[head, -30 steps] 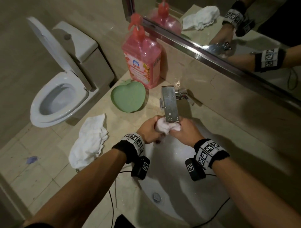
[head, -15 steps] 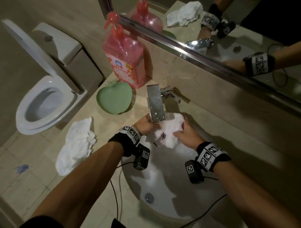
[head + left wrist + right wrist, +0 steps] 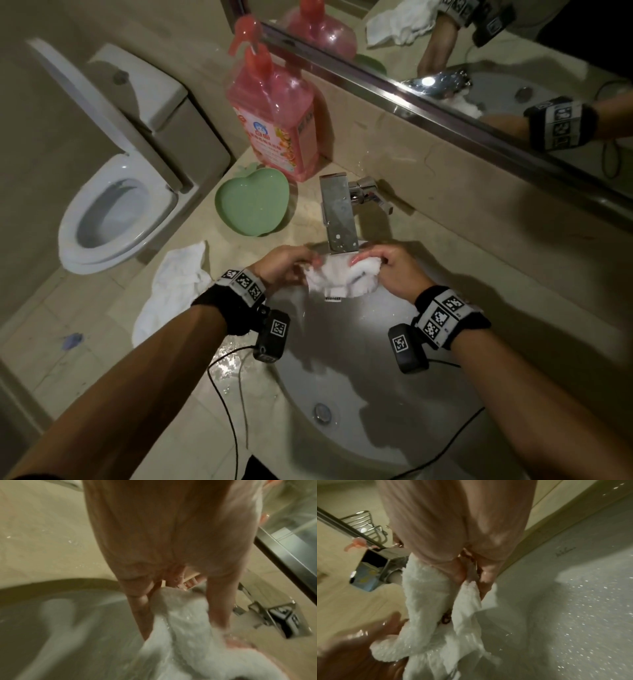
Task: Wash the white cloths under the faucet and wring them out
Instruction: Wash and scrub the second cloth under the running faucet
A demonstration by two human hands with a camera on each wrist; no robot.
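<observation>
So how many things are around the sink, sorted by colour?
White: 2, the cloth in the hands and the cloth on the counter
Pink: 1, the soap bottle
Green: 1, the heart-shaped dish
Total: 4

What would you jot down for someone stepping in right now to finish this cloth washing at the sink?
Left hand: grips the left end of the wet white cloth.
Right hand: grips its right end.
The cloth is spread between both hands just under the faucet, over the sink.
The second white cloth lies crumpled on the counter, left of the sink.
Done: the held cloth looks soaked.
Left: finish rinsing and wring it out, then wash and wring the second cloth. Whether that one has been washed already cannot be told.
</observation>
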